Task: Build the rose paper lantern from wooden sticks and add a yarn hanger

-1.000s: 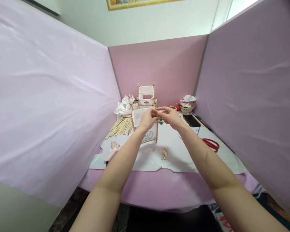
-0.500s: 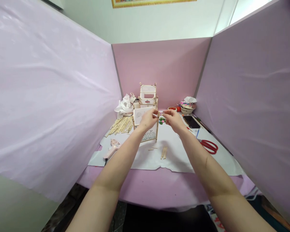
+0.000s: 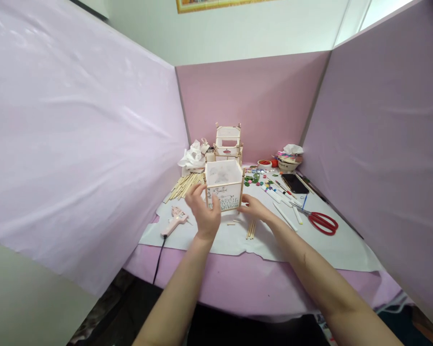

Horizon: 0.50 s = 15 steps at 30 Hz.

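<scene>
And here, in the middle of the white covering [image 3: 216, 246], is the open-topped box [image 3: 225, 198], pale walls in a stick frame, drawn front turned to the person, opening upward. Whether its base rests down or is slightly raised, I cannot tell. It sits between 2 hands, 1 at each side, which looks like a way to steady it without crossing the open top

On the left, the left hand [image 3: 206, 217] is about half open: thumb up before the front panel, fingers apart by the left edge; how firmly they press, if at all, I cannot tell. Over to the right hand [image 3: 255, 208], fingers bent, tips at the lower right corner; that position would suit guiding the corner, but how tightly they close is hidden

Just in front lie short sticks [image 3: 250, 230], side by side, probably lined up for easy picking, with 2 small offcuts [image 3: 231, 224] near them. Out left, the glue gun [image 3: 175, 222] lies on its side, its black cord [image 3: 159, 259] over the near edge, likely to keep it off the work area. Beyond it, the stick pile [image 3: 186, 186]. Out right, white pens [image 3: 286, 216] and red-handled scissors [image 3: 323, 223] lie beside the arm, within reach. Right behind the box stands a taller stick frame [image 3: 227, 151], seemingly set back for elbow room
</scene>
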Tool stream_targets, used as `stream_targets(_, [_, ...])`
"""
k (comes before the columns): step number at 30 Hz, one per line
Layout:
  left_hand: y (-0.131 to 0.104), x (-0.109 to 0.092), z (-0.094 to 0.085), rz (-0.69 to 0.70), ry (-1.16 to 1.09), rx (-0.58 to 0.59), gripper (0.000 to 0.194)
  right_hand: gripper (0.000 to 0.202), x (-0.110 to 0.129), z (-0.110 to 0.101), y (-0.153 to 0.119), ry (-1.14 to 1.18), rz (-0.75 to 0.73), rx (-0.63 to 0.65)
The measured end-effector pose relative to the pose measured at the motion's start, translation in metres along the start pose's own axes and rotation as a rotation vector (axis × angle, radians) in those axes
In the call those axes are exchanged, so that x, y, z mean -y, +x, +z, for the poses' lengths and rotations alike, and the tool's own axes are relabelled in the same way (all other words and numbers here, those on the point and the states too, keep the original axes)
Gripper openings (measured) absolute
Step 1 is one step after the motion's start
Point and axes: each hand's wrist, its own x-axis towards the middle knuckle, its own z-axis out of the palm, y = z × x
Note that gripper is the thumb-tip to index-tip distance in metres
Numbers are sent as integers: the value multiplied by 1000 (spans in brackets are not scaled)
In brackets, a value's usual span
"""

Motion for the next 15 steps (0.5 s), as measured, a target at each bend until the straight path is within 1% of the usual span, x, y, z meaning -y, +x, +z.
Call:
stream_targets(1, [-11, 13, -4, -108, 29, -23, 44, 45, -3, 5, 1, -37, 3, 7])
stream_targets(2, [-21, 26, -6, -217, 38, 17, 51, 45, -6, 10, 3, -76, 19, -3])
stream_targets(4, [-34, 49, -3, -405, -6, 182, 57, 45, -8, 18, 5, -144, 62, -21])
stream_targets(6, [-40, 65, 6, -506, -102, 358, 51, 43, -8, 23, 5, -182, 76, -43])
stream_targets(7, [-41, 70, 11, -537, -140, 403, 47, 41, -6, 23, 5, -192, 70, -67])
stream_targets(8, [-42, 72, 15, -564, -169, 416, 44, 37, -3, 22, 5, -199, 53, -101])
stream_targets(9, [-43, 71, 19, -604, -194, 401, 42, 35, 3, 19, 4, -206, 25, -143])
stream_targets(11, [-46, 64, 24, -733, -280, 322, 37, 33, 21, 6, 0, -250, -49, -239])
stream_targets(13, [-50, 48, 31, -879, -465, 253, 34, 35, 50, -13, -4, -363, -140, -311])
stream_targets(15, [-50, 25, 43, -980, -686, 205, 32, 35, 88, -37, -6, -538, -245, -302])
